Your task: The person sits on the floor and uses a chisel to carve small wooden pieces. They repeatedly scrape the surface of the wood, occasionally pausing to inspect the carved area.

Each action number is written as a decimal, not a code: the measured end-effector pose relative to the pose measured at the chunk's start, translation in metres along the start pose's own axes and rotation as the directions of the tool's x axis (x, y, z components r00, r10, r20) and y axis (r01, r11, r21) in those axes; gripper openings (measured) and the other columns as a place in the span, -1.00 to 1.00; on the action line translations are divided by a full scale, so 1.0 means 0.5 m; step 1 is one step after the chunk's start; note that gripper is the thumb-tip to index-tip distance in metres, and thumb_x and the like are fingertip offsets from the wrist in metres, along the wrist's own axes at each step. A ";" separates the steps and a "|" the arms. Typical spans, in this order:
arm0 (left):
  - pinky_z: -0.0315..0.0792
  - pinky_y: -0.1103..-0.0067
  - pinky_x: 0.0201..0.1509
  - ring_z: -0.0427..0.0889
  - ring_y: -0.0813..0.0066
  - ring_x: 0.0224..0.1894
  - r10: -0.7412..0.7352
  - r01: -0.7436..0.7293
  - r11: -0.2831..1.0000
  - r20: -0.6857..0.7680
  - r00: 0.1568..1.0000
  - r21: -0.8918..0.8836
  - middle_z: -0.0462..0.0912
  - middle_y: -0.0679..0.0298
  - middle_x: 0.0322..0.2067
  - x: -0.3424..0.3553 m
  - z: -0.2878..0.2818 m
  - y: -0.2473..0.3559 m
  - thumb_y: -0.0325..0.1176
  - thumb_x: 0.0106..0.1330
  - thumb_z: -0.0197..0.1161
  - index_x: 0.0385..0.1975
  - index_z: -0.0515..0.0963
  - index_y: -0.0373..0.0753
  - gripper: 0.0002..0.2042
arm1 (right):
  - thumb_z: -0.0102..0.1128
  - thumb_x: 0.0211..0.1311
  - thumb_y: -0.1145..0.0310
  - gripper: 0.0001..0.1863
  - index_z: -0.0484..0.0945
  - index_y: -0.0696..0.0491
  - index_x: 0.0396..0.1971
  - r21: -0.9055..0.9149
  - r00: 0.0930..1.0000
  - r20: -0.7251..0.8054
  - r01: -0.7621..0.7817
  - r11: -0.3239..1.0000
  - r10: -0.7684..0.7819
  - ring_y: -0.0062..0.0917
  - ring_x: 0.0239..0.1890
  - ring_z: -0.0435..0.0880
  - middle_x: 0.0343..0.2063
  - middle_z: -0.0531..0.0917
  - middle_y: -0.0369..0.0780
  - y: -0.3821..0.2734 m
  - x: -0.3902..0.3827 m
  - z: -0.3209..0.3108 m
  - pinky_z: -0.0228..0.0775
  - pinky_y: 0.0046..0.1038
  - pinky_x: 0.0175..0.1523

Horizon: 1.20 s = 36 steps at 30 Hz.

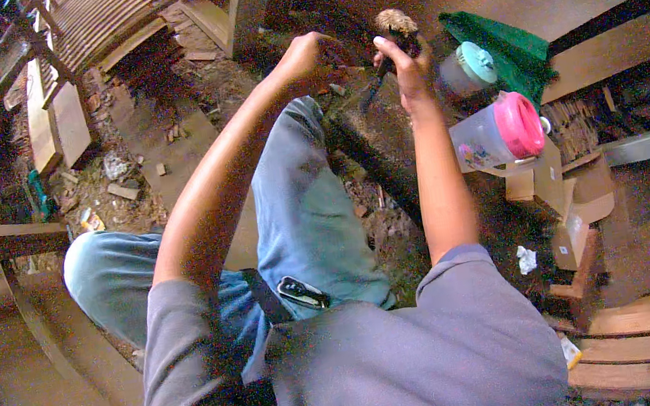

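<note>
At the frame's upper centre, the right hand [411, 68] wraps around a dark, tan-ended tool [396, 22], probably mid-length for control; whether the blurred left hand [314, 60] grasps anything, I cannot tell.

One right hand [411, 71]: fingers curled, thumb [393, 51] left of them, right forearm [436, 161] extending below. One left hand [312, 62]: left of the right fingers, fingertips indistinct.

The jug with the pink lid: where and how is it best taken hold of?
Probably around the jug's clear body, next to the pink lid, coming from its lower side in the picture: the body looks rounded and uncovered there, while the lid could come loose.
</note>
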<state>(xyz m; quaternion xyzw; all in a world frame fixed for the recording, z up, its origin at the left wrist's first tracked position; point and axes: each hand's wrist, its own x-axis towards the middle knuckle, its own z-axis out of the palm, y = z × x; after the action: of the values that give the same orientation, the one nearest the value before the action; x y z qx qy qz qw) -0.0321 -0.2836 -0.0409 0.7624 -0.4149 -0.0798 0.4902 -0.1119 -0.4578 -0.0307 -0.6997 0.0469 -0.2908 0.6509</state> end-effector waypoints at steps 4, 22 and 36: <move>0.51 0.42 -0.30 0.66 0.29 -0.41 -0.102 0.099 0.993 0.049 0.994 0.057 0.67 0.15 -0.44 0.015 0.065 -0.051 -0.29 -0.10 0.41 -0.39 0.66 -0.17 -0.76 | 0.27 0.03 0.41 -0.85 0.44 -0.01 -0.56 -0.037 0.993 -0.054 -0.110 0.993 0.108 -0.64 -0.56 0.47 -0.63 0.50 -0.37 0.032 -0.010 -0.031 0.28 -0.55 -0.37; 0.55 0.33 -0.19 0.64 0.09 -0.23 -0.189 0.016 0.844 0.270 0.944 0.536 0.64 0.04 -0.30 0.020 0.164 -0.125 -0.28 -0.15 0.44 -0.34 0.58 -0.28 -0.65 | -0.19 0.14 -0.07 -0.56 0.30 0.03 -0.61 0.369 0.953 0.106 -0.303 0.879 0.284 -0.59 -0.81 0.18 -0.81 0.29 -0.30 0.050 -0.017 -0.006 -0.03 -0.54 -0.64; 0.55 0.34 -0.18 0.65 0.16 -0.20 -0.201 0.027 0.819 0.242 0.949 0.573 0.65 0.07 -0.31 0.014 0.163 -0.083 -0.39 -0.01 0.28 -0.34 0.59 -0.24 -0.79 | -0.25 0.15 -0.09 -0.52 0.32 0.06 -0.61 0.384 0.966 0.029 -0.247 0.890 0.255 -0.58 -0.84 0.17 -0.82 0.29 -0.29 0.068 -0.035 0.037 -0.04 -0.53 -0.69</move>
<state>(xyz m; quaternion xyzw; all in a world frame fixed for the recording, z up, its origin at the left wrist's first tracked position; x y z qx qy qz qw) -0.0476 -0.3367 -0.1141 0.8761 -0.4405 -0.0948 0.1713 -0.1070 -0.4388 -0.0685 -0.5434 0.0862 -0.2154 0.8068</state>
